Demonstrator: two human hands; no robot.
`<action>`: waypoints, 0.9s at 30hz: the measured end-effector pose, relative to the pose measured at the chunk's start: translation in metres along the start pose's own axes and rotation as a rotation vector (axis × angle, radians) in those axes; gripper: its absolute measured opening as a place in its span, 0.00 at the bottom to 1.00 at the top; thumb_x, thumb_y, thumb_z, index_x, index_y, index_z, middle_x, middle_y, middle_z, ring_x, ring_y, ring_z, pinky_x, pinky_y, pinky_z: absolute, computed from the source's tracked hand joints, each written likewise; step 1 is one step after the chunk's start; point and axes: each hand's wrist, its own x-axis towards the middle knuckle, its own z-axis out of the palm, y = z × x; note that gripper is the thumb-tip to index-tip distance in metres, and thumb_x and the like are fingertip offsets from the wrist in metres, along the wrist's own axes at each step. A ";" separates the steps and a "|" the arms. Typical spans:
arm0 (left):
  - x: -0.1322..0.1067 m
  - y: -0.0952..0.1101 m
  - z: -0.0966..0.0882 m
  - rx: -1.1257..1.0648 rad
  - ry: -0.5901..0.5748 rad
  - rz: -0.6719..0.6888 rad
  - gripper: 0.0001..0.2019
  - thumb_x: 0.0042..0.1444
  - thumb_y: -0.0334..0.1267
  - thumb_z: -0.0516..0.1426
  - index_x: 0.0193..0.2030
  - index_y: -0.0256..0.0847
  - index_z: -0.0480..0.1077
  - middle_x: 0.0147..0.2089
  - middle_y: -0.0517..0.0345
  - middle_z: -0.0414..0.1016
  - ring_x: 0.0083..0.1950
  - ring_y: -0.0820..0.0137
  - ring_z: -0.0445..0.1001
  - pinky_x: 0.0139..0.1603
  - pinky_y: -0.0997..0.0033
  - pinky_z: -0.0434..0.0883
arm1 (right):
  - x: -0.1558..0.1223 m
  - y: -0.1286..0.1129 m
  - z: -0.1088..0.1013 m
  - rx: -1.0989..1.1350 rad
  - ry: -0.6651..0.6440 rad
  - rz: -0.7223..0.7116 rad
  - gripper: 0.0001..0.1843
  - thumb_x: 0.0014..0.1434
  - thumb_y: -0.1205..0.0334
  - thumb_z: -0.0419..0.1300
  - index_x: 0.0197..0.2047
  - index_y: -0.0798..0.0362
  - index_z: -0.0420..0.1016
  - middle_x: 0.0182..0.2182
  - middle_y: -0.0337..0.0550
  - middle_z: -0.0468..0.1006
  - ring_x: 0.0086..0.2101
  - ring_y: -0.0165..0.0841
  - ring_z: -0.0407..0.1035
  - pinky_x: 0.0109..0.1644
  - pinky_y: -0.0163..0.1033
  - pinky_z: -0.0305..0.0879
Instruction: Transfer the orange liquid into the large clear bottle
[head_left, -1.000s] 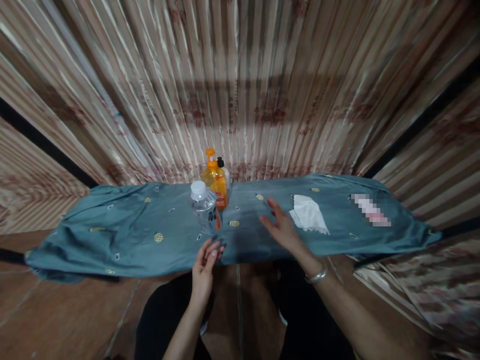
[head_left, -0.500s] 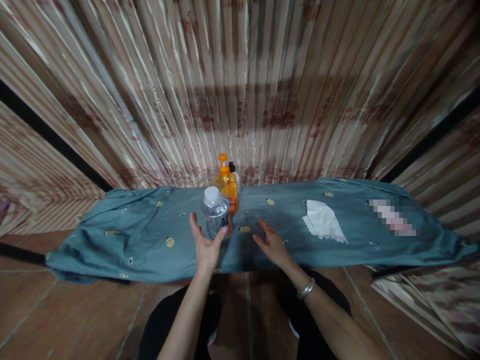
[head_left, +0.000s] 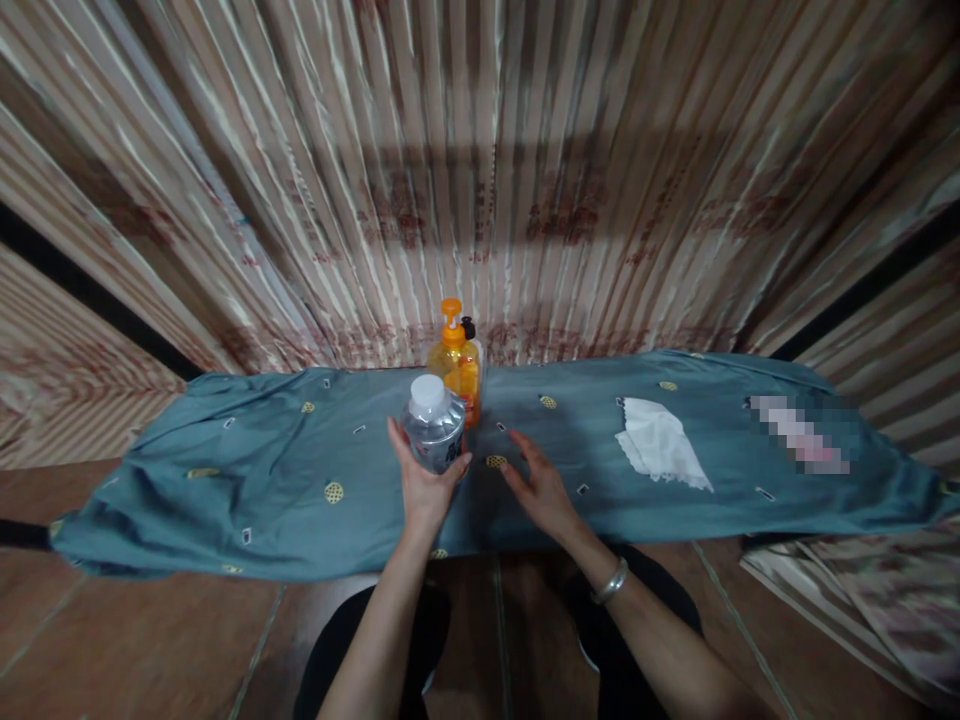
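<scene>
A clear plastic bottle (head_left: 435, 425) with a white cap stands upright near the middle of the cloth-covered table. My left hand (head_left: 427, 487) is wrapped round its near side, thumb on the right and fingers on the left. Right behind the bottle is an orange pump bottle (head_left: 463, 375), and a second pump bottle with a black top (head_left: 469, 328) is mostly hidden behind that one. To the right of the clear bottle, my right hand (head_left: 541, 490) hovers over the cloth with its fingers apart, holding nothing.
A green-blue cloth (head_left: 285, 450) with yellow pineapple prints covers the long, narrow table. On its right half lies a white lace-edged cloth (head_left: 660, 442), with a blurred-out pinkish item (head_left: 802, 435) farther right. A striped curtain (head_left: 480, 180) hangs behind, and dark poles (head_left: 97, 290) slant at the sides.
My left hand has closed in round the clear bottle, its thumb now across the right side. My right hand stays open in nearly the same place. The view has shifted slightly.
</scene>
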 end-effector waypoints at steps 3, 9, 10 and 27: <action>0.005 -0.003 0.000 -0.011 -0.005 -0.003 0.70 0.38 0.49 0.75 0.80 0.41 0.36 0.82 0.34 0.44 0.81 0.48 0.51 0.78 0.52 0.52 | 0.003 -0.009 0.004 0.023 -0.002 -0.002 0.29 0.67 0.49 0.57 0.69 0.42 0.66 0.67 0.47 0.72 0.66 0.45 0.68 0.69 0.60 0.67; 0.010 -0.006 -0.001 -0.052 -0.031 -0.023 0.68 0.37 0.48 0.76 0.79 0.44 0.40 0.79 0.36 0.53 0.76 0.48 0.61 0.74 0.54 0.60 | 0.013 0.025 -0.065 -0.204 0.219 0.061 0.31 0.66 0.44 0.56 0.68 0.48 0.67 0.65 0.53 0.74 0.62 0.45 0.71 0.65 0.57 0.71; 0.010 -0.006 -0.002 -0.060 -0.036 -0.028 0.69 0.37 0.48 0.76 0.79 0.44 0.39 0.78 0.35 0.54 0.76 0.48 0.62 0.74 0.53 0.59 | 0.013 0.035 -0.088 -0.297 0.275 0.109 0.30 0.66 0.44 0.54 0.67 0.47 0.68 0.63 0.52 0.76 0.61 0.44 0.72 0.64 0.55 0.72; -0.021 0.039 -0.058 -0.003 -0.075 -0.036 0.15 0.47 0.53 0.68 0.25 0.44 0.75 0.17 0.64 0.69 0.20 0.70 0.67 0.24 0.71 0.67 | 0.051 0.064 -0.190 -0.276 0.396 0.470 0.14 0.53 0.53 0.65 0.23 0.49 0.69 0.31 0.58 0.82 0.49 0.55 0.77 0.56 0.53 0.70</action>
